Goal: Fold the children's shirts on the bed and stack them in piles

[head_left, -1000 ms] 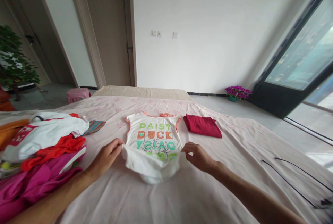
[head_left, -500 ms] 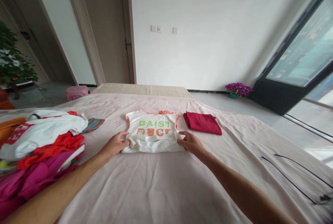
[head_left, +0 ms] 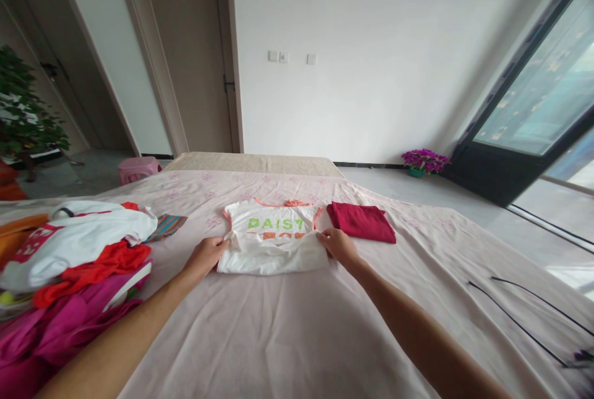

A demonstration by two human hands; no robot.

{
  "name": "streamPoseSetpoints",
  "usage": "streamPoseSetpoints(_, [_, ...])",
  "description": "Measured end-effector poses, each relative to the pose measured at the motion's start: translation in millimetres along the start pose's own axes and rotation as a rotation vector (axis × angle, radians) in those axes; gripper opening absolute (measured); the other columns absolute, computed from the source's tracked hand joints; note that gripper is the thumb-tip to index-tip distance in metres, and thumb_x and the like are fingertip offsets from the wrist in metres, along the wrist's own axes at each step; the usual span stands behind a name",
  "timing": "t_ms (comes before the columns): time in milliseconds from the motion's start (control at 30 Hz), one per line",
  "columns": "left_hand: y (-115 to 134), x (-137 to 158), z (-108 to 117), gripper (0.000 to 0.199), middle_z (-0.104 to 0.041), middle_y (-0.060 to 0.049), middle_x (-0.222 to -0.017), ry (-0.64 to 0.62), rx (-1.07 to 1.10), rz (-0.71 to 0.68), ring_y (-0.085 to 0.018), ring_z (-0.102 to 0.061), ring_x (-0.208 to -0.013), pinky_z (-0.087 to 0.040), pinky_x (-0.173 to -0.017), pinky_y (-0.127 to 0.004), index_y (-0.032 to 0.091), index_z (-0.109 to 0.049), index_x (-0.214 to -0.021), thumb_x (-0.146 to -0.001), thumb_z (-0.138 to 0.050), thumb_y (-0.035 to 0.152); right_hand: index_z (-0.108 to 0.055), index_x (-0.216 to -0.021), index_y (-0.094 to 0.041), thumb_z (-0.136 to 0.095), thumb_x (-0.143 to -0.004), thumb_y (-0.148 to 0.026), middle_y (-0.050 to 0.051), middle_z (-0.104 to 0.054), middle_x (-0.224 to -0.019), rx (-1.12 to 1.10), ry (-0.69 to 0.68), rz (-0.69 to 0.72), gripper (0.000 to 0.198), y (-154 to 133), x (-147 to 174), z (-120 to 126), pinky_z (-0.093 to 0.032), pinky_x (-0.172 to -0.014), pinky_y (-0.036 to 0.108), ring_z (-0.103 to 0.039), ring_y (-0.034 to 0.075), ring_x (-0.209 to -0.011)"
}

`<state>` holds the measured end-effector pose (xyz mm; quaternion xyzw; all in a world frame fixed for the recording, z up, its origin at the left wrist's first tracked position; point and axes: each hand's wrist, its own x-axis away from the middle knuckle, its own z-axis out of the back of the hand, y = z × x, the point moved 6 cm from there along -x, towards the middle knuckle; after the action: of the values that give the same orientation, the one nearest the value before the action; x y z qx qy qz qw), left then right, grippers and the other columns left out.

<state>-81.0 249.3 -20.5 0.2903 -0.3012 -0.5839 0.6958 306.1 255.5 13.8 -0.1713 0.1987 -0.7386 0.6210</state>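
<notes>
White cotton-like fabric with coral trim forms a sleeveless children's top (head_left: pixel 273 258), lying midway between the left and right sides of a pale pink floral sheet (head_left: pixel 278 343), its neckline toward the sheet's far edge. The lower part of the garment is folded up over its printed front, leaving the green word "DAISY" readable and the orange row below it partly covered. Both forearms slant forward and inward from the near side, converging on the fold; the elbows lie out of view. The left hand (head_left: pixel 208 255), knuckles up, pinches the left end of the folded fabric, its fingertips pointing inward. The right hand (head_left: pixel 341 245) mirrors it at the opposite end, thumb and index finger closed on the fabric and the remaining fingers curled below; the wrist is nearly in line with the forearm. Just beyond the right hand, a folded dark red cloth (head_left: pixel 366 223) lies flat, closer to the sheet's far right corner. Toward the left edge rests a heap of rumpled clothes (head_left: pixel 88 250) in white, red, orange and magenta, with a striped brown-and-blue cloth (head_left: pixel 167 226) projecting from its far side.
</notes>
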Motion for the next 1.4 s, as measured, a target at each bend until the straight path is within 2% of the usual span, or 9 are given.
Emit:
streamPoseSetpoints(200, [-9, -1, 9, 0.037, -0.054, 0.001, -0.052, -0.039, -0.109, 0.017, -0.017, -0.055, -0.049, -0.032, -0.047, -0.024, 0.020, -0.057, -0.069, -0.084, -0.044, 0.051, -0.063, -0.120, -0.028, -0.054, -0.089, -0.045, 0.003, -0.071, -0.096, 0.125, 0.141, 0.127, 0.036, 1, 20, 13, -0.041, -0.068, 0.026, -0.065, 0.019, -0.087])
streamPoseSetpoints(367, [19, 0, 13, 0.041, -0.072, -0.002, -0.095, 0.033, -0.372, -0.089, -0.021, -0.066, -0.083, -0.038, -0.063, -0.025, 0.029, -0.062, -0.107, -0.077, -0.057, 0.055, -0.067, -0.114, -0.029, -0.061, -0.086, -0.035, 0.004, -0.069, -0.104, 0.208, 0.112, 0.432, 0.030, -37, 30, 0, -0.040, -0.071, 0.024, -0.063, 0.018, -0.097])
streamPoseSetpoints(500, [29, -8, 8, 0.032, -0.072, -0.004, -0.099, 0.058, -0.462, -0.020, -0.025, -0.067, -0.091, -0.040, -0.065, -0.028, 0.029, -0.066, -0.093, -0.086, -0.045, 0.051, -0.073, -0.090, -0.027, -0.053, -0.089, -0.042, 0.004, -0.073, -0.092, 0.267, 0.023, 0.235, 0.025, -42, 8, -12, -0.040, -0.068, 0.027, -0.066, 0.021, -0.088])
streamPoseSetpoints(600, [25, -12, 12, 0.035, -0.071, -0.005, -0.102, 0.105, -0.433, 0.043, -0.026, -0.067, -0.093, -0.044, -0.067, -0.029, 0.028, -0.063, -0.103, -0.089, -0.042, 0.052, -0.068, -0.110, -0.029, -0.049, -0.092, -0.041, 0.003, -0.073, -0.100, 0.193, 0.093, 0.091, 0.029, -35, 0, -5, -0.040, -0.068, 0.027, -0.066, 0.022, -0.090])
streamPoseSetpoints(767, [36, 24, 31, 0.033, -0.063, -0.009, -0.118, 0.293, -0.380, -0.530, -0.020, -0.062, -0.104, -0.047, -0.087, -0.029, 0.022, -0.056, -0.116, -0.092, -0.049, 0.042, -0.066, -0.109, -0.024, -0.052, -0.091, -0.030, 0.004, -0.071, -0.100, 0.112, 0.094, 0.455, 0.024, -41, 40, 7, -0.041, -0.074, 0.026, -0.063, 0.018, -0.090])
streamPoseSetpoints(867, [32, 62, 23, 0.025, -0.064, -0.006, -0.112, 0.093, -0.423, -0.881, -0.020, -0.060, -0.107, -0.046, -0.095, -0.032, 0.024, -0.061, -0.110, -0.089, -0.057, 0.038, -0.068, -0.103, -0.023, -0.055, -0.089, -0.030, 0.007, -0.069, -0.100, 0.217, -0.036, 0.722, 0.020, -45, 78, 1, -0.040, -0.082, 0.031, -0.059, 0.020, -0.093])
streamPoseSetpoints(967, [25, 81, 14, 0.026, -0.066, -0.004, -0.111, -0.040, -0.516, -1.004, -0.021, -0.060, -0.106, -0.047, -0.095, -0.034, 0.026, -0.063, -0.113, -0.087, -0.059, 0.024, -0.067, -0.106, -0.021, -0.051, -0.091, -0.021, 0.009, -0.067, -0.102, 0.390, -0.075, 0.845, 0.023, -45, 92, -7, -0.037, -0.085, 0.033, -0.055, 0.022, -0.097])
streamPoseSetpoints(1167, [39, 64, 15, 0.023, -0.070, -0.006, -0.099, 0.025, -0.541, -0.947, -0.020, -0.063, -0.097, -0.048, -0.093, -0.035, 0.021, -0.067, -0.094, -0.087, -0.047, 0.012, -0.066, -0.091, -0.017, -0.045, -0.087, -0.008, 0.009, -0.065, -0.091, 0.470, 0.035, 0.748, 0.023, -49, 68, -4, -0.037, -0.080, 0.032, -0.054, 0.021, -0.088])
streamPoseSetpoints(1400, [31, 98, 47, 0.018, -0.069, -0.003, -0.096, -0.109, -0.246, -0.756, -0.020, -0.063, -0.096, -0.047, -0.090, -0.029, 0.023, -0.064, -0.093, -0.086, -0.047, 0.024, -0.061, -0.092, -0.020, -0.045, -0.080, -0.008, 0.004, -0.064, -0.085, 0.137, -0.118, 0.853, 0.024, -45, 121, 23, -0.041, -0.076, 0.028, -0.057, 0.017, -0.079])
